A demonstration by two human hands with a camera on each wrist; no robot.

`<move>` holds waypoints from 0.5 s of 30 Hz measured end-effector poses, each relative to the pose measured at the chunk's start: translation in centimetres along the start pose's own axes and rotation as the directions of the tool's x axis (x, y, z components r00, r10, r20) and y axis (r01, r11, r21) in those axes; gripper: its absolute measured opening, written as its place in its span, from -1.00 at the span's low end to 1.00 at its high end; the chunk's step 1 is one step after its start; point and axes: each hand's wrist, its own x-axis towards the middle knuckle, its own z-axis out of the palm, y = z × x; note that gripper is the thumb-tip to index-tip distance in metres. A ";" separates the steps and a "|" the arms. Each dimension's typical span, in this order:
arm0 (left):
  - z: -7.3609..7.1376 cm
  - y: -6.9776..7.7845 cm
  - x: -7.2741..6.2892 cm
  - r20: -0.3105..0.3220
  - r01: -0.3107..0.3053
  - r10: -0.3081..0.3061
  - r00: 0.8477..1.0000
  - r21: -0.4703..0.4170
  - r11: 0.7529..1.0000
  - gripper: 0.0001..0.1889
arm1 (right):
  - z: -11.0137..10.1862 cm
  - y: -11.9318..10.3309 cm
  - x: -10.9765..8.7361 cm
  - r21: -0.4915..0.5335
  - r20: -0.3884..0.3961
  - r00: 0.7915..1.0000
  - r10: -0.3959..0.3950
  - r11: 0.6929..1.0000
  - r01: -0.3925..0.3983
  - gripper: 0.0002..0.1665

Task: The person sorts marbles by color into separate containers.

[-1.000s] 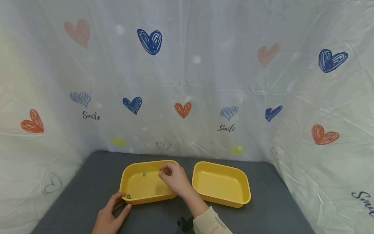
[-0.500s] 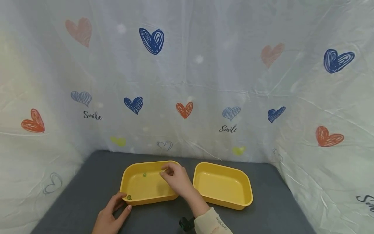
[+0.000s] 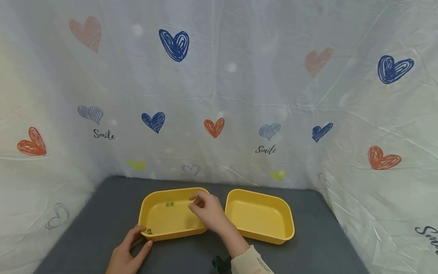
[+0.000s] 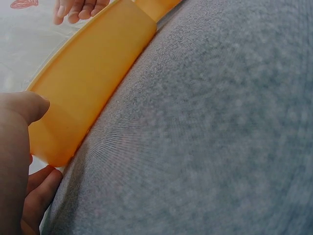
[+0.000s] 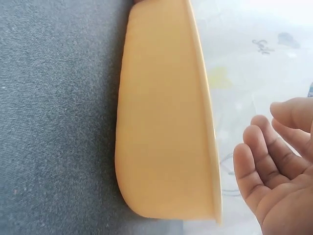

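Note:
The left yellow tray [image 3: 172, 230] holds small green round pieces, too small to name more exactly. Two green pieces [image 3: 169, 204] lie side by side toward its back wall, and another green bit [image 3: 149, 231] sits in the near-left corner. My left hand [image 3: 128, 249] holds that corner; in the left wrist view its thumb [image 4: 36, 105] presses the outer wall and the fingers reach round the corner. Above the tray's right part hovers my right hand [image 3: 208, 213], thumb and index fingertips close together, other fingers loosely bent. I see nothing between them in the right wrist view.
A second yellow tray [image 3: 260, 215] stands just right of the first, with nothing visible inside. Both stand on a dark grey cloth-covered table [image 3: 308, 247]. A white curtain [image 3: 239, 91] printed with hearts hangs behind and at both sides.
A second green piece now lies beside the one near the back wall. The right hand stays over the tray almost in place. My left hand keeps its hold on the corner.

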 end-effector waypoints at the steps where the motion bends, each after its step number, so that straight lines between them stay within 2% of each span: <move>1: 0.0 0.0 0.0 0.002 0.001 -0.001 1.000 0.000 1.000 -0.50 | -0.1 0.0 -0.2 0.001 -0.003 1.000 -0.002 1.000 0.002 -0.86; 8: -0.2 0.0 -0.1 -0.004 -0.010 0.010 1.000 0.006 1.000 -0.50 | -0.8 -0.3 -1.3 0.010 0.005 1.000 -0.017 1.000 0.017 -0.89; 15: 0.0 0.2 0.0 0.003 0.001 -0.001 1.000 0.006 1.000 -0.50 | -2.2 -0.3 -3.0 0.033 0.007 1.000 0.001 0.999 -0.002 -0.92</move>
